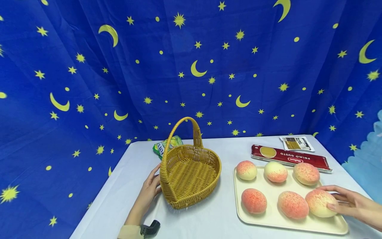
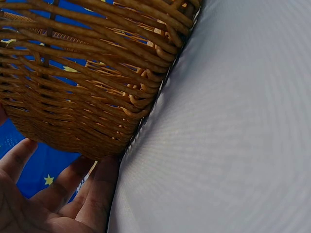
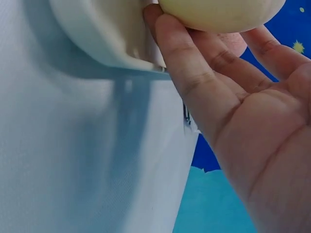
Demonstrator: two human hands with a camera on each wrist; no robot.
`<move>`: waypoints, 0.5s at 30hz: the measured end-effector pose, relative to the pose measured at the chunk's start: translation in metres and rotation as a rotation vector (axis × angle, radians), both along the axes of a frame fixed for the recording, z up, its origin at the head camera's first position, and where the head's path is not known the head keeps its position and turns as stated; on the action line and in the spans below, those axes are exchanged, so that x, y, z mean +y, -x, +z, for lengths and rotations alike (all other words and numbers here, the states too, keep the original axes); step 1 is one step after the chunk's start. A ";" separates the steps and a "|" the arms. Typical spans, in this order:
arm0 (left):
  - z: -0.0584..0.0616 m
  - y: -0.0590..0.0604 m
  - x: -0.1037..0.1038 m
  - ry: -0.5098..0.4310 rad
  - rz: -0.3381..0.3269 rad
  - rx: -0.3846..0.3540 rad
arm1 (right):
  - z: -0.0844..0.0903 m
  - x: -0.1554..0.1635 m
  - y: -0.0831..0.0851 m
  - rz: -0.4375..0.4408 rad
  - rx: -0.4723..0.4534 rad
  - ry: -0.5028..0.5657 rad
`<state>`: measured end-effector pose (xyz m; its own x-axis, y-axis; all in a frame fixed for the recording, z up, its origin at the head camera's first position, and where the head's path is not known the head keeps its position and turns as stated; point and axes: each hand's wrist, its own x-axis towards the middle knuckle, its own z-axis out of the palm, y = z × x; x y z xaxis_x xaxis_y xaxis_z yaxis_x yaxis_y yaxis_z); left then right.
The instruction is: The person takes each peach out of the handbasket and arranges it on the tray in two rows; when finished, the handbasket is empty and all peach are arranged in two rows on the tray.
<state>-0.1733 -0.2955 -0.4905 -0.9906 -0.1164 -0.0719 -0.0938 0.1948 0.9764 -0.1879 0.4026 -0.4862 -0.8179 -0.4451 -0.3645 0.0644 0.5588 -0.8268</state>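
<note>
My right hand (image 1: 352, 203) holds a pale yellow and pink peach (image 1: 320, 203) at the right front of a cream tray (image 1: 270, 223), thumb on the near side and fingers on the far side. In the right wrist view the peach's pale underside (image 3: 221, 13) rests against the fingers. Several other peaches, pink speckled over yellow, lie on the tray in two rows. My left hand (image 1: 149, 189) is at the left side of a heart-shaped wicker basket (image 1: 191, 200) with a tall handle. Its fingertips touch the low woven wall (image 2: 73, 116) in the left wrist view.
Behind the basket lies a green FOX'S bag (image 1: 159, 147). A red pasta packet (image 1: 276, 155) lies behind the tray, with a small flat pouch (image 1: 296, 144) beyond it. A blue curtain (image 1: 179, 89) with stars and moons hangs at the white table's (image 1: 119, 186) back edge.
</note>
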 end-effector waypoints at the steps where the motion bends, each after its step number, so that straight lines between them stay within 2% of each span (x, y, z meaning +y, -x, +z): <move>1: 0.000 0.000 0.000 0.001 0.002 -0.001 | -0.001 -0.001 0.000 0.003 0.008 -0.018; 9: 0.000 -0.001 0.001 0.000 0.009 -0.003 | -0.001 0.002 -0.001 0.021 0.059 -0.062; 12: 0.000 -0.001 0.001 -0.004 0.002 0.003 | 0.000 0.002 -0.003 -0.001 0.116 -0.135; 15: 0.000 -0.001 0.002 -0.002 -0.003 0.007 | -0.001 0.002 -0.006 -0.036 0.134 -0.196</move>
<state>-0.1722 -0.2935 -0.4905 -0.9914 -0.1132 -0.0654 -0.0865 0.1933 0.9773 -0.1819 0.4045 -0.4867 -0.8787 -0.3463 -0.3284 -0.0156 0.7085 -0.7055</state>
